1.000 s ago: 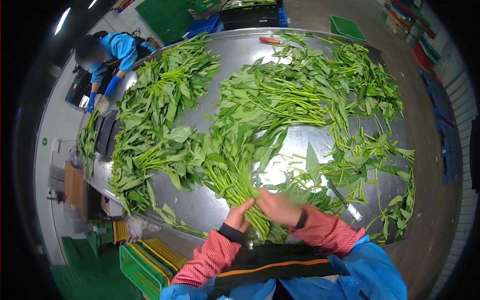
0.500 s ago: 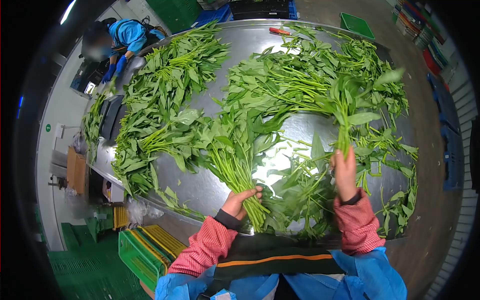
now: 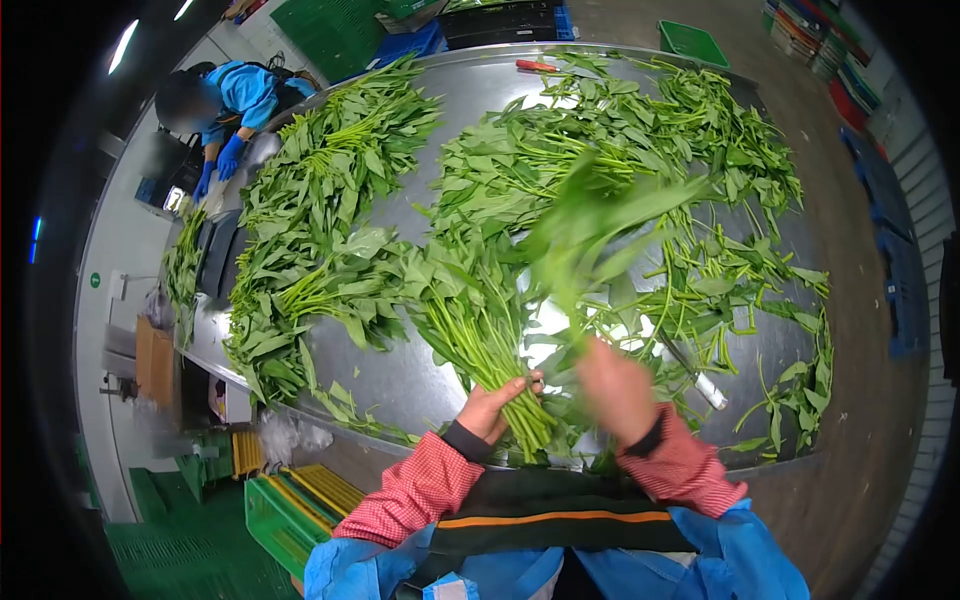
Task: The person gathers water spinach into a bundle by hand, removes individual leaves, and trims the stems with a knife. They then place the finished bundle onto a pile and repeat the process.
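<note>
My left hand is wrapped round the lower stems of a thick bunch of water spinach, its leaves pointing away from me over the metal table. Beside it, my right hand is smeared by motion and grips a smaller bunch of water spinach, whose leaves are also blurred. A knife with a pale handle lies on the table to the right of that hand. Loose stems and leaves are scattered around the knife.
More water spinach is heaped on the metal table, in a left pile and a back pile. A red-handled tool lies at the far edge. A person in blue gloves works at far left. Green crates stand lower left.
My right hand has swung left with its smaller bunch, toward the bunch in my left hand. The pale-handled knife now shows. My left hand keeps its hold.
</note>
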Demonstrator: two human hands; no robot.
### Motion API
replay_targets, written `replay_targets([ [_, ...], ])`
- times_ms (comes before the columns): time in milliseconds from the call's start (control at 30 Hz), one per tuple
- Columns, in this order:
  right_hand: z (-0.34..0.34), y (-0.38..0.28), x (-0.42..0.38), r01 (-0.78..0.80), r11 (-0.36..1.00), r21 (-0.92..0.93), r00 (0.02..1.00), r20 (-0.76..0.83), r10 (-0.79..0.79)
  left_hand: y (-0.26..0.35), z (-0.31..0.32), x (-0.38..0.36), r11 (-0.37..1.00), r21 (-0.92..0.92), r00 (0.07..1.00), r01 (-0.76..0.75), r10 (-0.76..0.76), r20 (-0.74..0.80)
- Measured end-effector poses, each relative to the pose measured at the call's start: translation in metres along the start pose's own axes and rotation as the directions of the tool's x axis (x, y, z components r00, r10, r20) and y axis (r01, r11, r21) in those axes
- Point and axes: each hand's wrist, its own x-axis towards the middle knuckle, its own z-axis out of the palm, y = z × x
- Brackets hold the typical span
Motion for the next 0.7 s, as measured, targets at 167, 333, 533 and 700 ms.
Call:
replay_targets([
  [167,0.048,-0.039,-0.020,0.083,0.996,0.014,0.944,0.319,-0.083,-0.028,-0.018,0.008,0.991,-0.062,0.991,0.116,-0.120,-0.065],
  [333,0.047,-0.044,-0.025,0.212,0.975,-0.069,0.949,0.252,-0.189,-0.033,-0.008,0.005,0.990,-0.067,0.988,0.122,-0.127,-0.090],
  [533,0.045,-0.051,-0.024,-0.060,0.915,0.399,0.962,0.268,-0.054,-0.009,0.017,-0.014,0.810,0.571,0.989,-0.131,0.142,0.026],
  [700,0.040,-0.005,-0.028,-0.486,-0.281,0.828,0.835,0.534,0.130,-0.018,0.048,-0.008,0.900,0.398,0.976,-0.179,0.112,0.185],
])
